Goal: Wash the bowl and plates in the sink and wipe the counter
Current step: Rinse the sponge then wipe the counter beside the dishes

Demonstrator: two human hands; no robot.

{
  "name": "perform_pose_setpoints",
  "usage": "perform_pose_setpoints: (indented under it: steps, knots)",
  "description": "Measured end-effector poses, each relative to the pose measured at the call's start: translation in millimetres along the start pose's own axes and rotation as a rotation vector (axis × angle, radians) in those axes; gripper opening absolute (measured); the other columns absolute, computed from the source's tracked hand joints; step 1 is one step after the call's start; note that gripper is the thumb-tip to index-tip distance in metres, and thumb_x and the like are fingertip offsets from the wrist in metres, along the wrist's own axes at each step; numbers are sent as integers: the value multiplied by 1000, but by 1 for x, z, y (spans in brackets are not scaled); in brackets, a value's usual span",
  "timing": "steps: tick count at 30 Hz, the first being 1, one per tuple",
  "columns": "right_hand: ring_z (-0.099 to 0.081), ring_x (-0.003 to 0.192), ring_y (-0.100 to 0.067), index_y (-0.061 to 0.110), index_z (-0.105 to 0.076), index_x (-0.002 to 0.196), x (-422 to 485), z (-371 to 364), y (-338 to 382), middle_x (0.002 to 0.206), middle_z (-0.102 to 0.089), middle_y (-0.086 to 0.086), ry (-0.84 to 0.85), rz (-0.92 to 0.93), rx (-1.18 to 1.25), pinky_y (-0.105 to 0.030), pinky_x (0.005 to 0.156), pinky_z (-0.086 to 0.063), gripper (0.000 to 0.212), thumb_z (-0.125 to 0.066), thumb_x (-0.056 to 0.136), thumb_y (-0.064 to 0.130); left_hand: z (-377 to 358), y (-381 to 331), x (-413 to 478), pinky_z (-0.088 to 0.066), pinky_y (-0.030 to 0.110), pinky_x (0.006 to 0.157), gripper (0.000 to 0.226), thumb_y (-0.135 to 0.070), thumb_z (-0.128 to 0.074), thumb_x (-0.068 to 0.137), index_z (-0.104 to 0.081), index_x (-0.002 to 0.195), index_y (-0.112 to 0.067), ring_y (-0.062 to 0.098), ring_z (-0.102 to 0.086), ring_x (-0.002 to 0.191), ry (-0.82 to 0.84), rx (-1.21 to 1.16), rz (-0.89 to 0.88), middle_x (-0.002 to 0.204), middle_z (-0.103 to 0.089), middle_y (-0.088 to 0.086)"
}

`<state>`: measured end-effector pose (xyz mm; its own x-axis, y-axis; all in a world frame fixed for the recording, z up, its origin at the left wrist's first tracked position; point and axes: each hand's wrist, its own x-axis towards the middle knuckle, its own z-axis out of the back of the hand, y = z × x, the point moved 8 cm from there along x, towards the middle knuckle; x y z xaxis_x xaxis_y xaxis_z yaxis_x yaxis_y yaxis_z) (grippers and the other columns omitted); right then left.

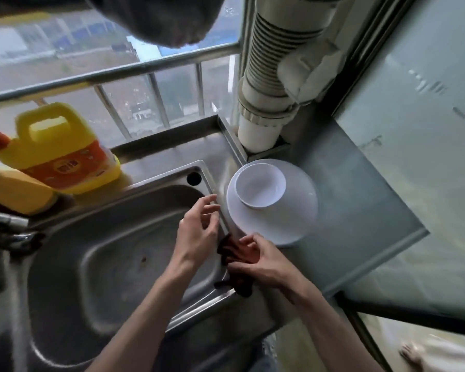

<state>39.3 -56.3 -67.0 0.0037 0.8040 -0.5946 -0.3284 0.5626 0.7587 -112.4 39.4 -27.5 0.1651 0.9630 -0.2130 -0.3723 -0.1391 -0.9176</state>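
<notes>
A white bowl (261,187) stands on a white plate (285,221) on the grey counter (360,205), right of the steel sink (113,253). My right hand (261,260) grips a dark red cloth (235,248) at the sink's right rim, just below the plate. My left hand (199,226) hovers over the sink's right edge with its fingers loosely spread and nothing in it, a little left of the plate. The sink basin holds no dishes.
A yellow detergent jug (59,149) with an orange label stands on the ledge behind the sink. The tap (8,232) juts in at the left. A white ribbed pipe (274,84) rises at the counter's back corner. Window bars run behind.
</notes>
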Motion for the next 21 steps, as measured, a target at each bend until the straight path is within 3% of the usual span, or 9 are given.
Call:
perform_pose_setpoints:
  steps: [3,6,8,10,13,16,21]
  knots:
    - [-68,95,-5,23,-79,110,-19,42,-25,101,-76,9,-138,81,-269,-20,82,-46,22,-76,93,38,-36,8,14,-56,36,99,39,-12,-64,98,-60,136,-17,13,-70,101,19,-17,181,116,-72,3]
    - [-66,101,-15,35,-77,112,-35,74,-49,106,-72,6,-373,98,-571,-32,86,-49,29,-61,97,55,-50,16,17,-55,40,101,42,-13,-68,94,-59,134,-17,17,-70,101,-13,42,252,110,-70,2]
    - [-69,94,-24,34,-73,113,-42,93,-59,102,-70,3,-509,94,-635,-42,79,-54,33,-57,98,58,-56,19,17,-55,38,98,40,-16,-72,94,-57,131,-20,16,-69,99,-40,-15,296,108,-70,3]
    - [-67,93,-29,29,-70,109,-50,109,-64,100,-65,1,-635,146,-666,-44,75,-55,31,-64,94,55,-61,23,18,-56,41,97,37,-16,-72,96,-56,129,-18,20,-70,97,-67,-106,360,108,-72,9]
    - [-57,104,-31,18,-69,105,-70,115,-66,112,-60,-7,-825,289,-753,-43,89,-49,29,-72,94,44,-65,26,23,-57,50,96,16,-6,-69,96,-70,111,-11,26,-71,89,-61,-108,392,101,-76,15]
    - [-59,94,-28,19,-68,97,-80,91,-67,105,-59,-2,-753,536,-719,-36,83,-47,18,-67,95,38,-66,30,28,-58,53,94,16,-7,-70,93,-76,84,-19,27,-73,87,-42,-4,420,88,-79,8]
    - [-55,122,-28,20,-68,122,-65,73,-89,130,-62,-5,-684,553,-743,-37,103,-44,34,-59,96,40,-87,31,25,-58,47,90,17,-5,-69,95,-73,80,-11,24,-69,79,-11,-75,478,82,-76,8]
